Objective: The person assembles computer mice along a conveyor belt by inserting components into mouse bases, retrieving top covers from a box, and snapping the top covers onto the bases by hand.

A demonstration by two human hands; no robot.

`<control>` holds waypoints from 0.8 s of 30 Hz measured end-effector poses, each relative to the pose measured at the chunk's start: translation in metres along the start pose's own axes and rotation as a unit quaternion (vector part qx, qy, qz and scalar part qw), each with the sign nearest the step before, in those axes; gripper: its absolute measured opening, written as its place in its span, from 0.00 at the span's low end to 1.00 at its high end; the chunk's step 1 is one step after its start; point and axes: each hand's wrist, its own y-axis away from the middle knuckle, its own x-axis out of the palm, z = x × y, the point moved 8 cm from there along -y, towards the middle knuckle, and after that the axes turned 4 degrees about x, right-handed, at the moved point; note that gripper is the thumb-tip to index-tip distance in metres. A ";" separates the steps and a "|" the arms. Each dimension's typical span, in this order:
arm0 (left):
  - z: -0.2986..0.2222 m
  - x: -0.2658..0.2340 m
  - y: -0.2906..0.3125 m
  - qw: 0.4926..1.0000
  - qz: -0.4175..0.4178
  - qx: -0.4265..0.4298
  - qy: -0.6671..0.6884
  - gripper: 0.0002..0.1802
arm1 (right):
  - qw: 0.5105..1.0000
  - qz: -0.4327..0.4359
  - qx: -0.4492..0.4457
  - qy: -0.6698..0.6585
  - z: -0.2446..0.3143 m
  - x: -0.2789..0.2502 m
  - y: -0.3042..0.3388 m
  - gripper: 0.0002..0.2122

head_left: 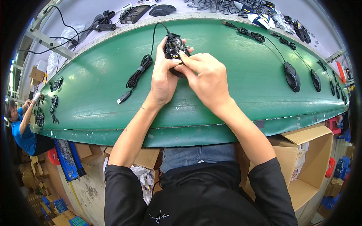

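Note:
My left hand [164, 78] is wrapped round an opened black computer mouse [174, 47], held above the green belt. Its inner parts face up, with a clear round piece and small components showing. The thumb and fingers of my right hand [206, 71] pinch at the lower part of the mouse; whatever small piece may be between them is hidden. From the top of the mouse a black cable [154, 35] curves left and down to a tied bundle [139, 71], which ends in a USB plug [123, 98] lying on the belt.
The green conveyor belt [211, 101] runs across. Finished-looking black mice [292, 76] with tied cables lie to the right. More mouse parts [55, 83] lie left, near a person in blue [24, 128]. Behind is a ledge with small parts [226, 6]. An open carton [309, 162] stands lower right.

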 end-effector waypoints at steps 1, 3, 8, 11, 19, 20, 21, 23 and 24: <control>0.000 0.000 0.000 1.000 0.000 -0.001 0.000 0.36 | 0.998 0.011 0.032 -0.057 -0.007 0.001 -0.002 0.13; 0.002 0.002 -0.002 0.999 0.010 -0.024 0.018 0.32 | 0.991 0.032 0.086 -0.102 -0.013 0.000 -0.003 0.12; 0.006 -0.005 -0.007 0.996 -0.027 -0.060 0.054 0.28 | 0.931 0.090 0.238 -0.261 -0.038 0.016 0.002 0.12; 0.002 -0.011 -0.006 0.997 -0.029 -0.056 0.051 0.27 | 0.891 0.071 0.290 -0.341 -0.051 0.024 0.005 0.15; 0.016 -0.008 -0.005 0.997 -0.025 -0.066 0.009 0.24 | 0.892 0.085 0.376 -0.235 -0.079 0.022 0.008 0.14; 0.018 -0.008 -0.005 0.997 -0.017 -0.074 0.002 0.24 | 0.896 0.141 0.360 -0.217 -0.081 0.018 0.004 0.13; 0.020 -0.007 -0.006 0.996 -0.007 -0.083 -0.005 0.24 | 0.896 0.196 0.346 -0.198 -0.085 0.009 -0.001 0.14; 0.022 0.006 -0.001 0.991 -0.003 -0.118 -0.070 0.23 | 0.934 0.209 0.275 -0.089 -0.105 -0.054 -0.024 0.12; 0.019 0.003 0.003 0.988 0.002 -0.120 -0.101 0.24 | 0.940 0.177 0.286 -0.055 -0.107 -0.100 -0.033 0.13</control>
